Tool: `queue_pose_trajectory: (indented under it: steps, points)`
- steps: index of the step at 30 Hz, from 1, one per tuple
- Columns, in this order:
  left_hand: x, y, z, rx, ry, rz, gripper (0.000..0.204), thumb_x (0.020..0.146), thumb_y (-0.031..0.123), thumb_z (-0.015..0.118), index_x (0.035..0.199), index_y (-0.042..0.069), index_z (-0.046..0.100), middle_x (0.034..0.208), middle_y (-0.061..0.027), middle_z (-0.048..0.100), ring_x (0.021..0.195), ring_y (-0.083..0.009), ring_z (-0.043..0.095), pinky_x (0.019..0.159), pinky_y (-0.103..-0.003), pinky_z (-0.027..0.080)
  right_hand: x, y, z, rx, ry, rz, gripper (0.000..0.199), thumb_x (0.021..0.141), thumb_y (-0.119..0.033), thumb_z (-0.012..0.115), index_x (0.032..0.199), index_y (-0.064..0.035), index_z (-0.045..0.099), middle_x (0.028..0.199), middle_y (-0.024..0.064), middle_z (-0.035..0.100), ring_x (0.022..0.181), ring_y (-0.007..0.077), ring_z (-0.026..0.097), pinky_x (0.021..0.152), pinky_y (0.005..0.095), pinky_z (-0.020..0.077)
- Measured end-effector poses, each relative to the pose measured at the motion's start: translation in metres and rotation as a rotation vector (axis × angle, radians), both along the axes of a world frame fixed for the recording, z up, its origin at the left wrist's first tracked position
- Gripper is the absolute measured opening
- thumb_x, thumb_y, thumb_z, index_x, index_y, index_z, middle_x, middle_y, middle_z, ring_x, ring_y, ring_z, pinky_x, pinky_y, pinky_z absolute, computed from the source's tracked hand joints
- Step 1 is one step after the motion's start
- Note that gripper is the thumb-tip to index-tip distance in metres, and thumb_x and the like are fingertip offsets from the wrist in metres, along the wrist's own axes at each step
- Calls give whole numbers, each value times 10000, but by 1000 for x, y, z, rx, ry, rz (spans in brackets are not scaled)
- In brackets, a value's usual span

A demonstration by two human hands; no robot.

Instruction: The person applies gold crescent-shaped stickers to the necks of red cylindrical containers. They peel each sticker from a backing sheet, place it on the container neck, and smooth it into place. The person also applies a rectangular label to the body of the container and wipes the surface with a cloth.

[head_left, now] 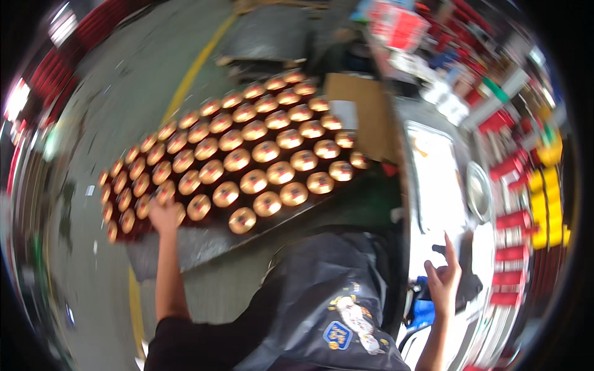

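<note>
Rows of red cylinders with shiny brass-coloured round tops [237, 159] stand close together on a dark, low platform [204, 241] to my left. My left hand [164, 216] reaches over the near-left part of these rows, its fingers at one of the tops. Blur hides whether those fingers grip it. My right hand [444, 278] is above the bright workbench [406, 204] on the right, index finger stretched out and thumb apart. Near its fingertips is a small black piece [439, 249]; I cannot tell whether they touch. Nothing shows in the right palm.
A cardboard sheet [365, 114] stands between the cylinders and the bench. On the bench are a glaring pale tray [433, 176], a round metal dish [479, 191] and a blue item [422, 313]. Red and yellow parts [547, 207] are stacked at far right. A yellow line [198, 65] crosses the floor.
</note>
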State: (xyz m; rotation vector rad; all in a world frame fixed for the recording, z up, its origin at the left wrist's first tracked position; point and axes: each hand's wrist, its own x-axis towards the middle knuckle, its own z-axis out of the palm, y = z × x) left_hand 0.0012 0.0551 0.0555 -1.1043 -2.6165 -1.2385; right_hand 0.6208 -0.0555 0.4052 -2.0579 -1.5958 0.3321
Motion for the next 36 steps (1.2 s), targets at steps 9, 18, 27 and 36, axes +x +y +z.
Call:
queue_pose_trajectory:
  steps: [9, 18, 27, 36]
  points:
    - [352, 155, 219, 709, -692, -1147, 400, 956, 97, 664, 1286, -82, 524, 1287, -151, 617, 1106, -188, 594, 968, -332, 482, 22, -81, 2, 199, 168, -164, 555, 838, -224, 787, 1300, -1, 576, 1001, 156, 649, 666, 215, 574, 596, 327, 483]
    - [820, 180, 389, 675, -403, -1990, 467, 894, 283, 744, 1138, -69, 556, 1205, -246, 627, 1121, -333, 614, 956, -410, 474, 31, -163, -54, 580, 543, -804, 731, 769, -40, 770, 1448, -7, 499, 1080, 101, 700, 552, 6, 418, 494, 183, 351]
    - [1097, 193, 432, 414, -288, -1859, 856, 726, 657, 757, 1224, -6, 544, 1412, -297, 488, 1251, -444, 524, 1020, -482, 441, 33, -162, -91, 636, 502, -1193, 666, 859, 28, 647, 1492, -37, 453, 1139, 91, 684, 578, 5, 485, 513, 177, 397]
    - [1070, 215, 402, 287, -1491, -1935, 420, 866, 416, 728, 1078, 60, 658, 1066, -102, 705, 987, -284, 674, 879, -406, 507, 42, -144, -89, 638, 522, -1209, 664, 786, 40, 664, 1432, 3, 518, 1083, 109, 686, 629, 9, 514, 559, 159, 429]
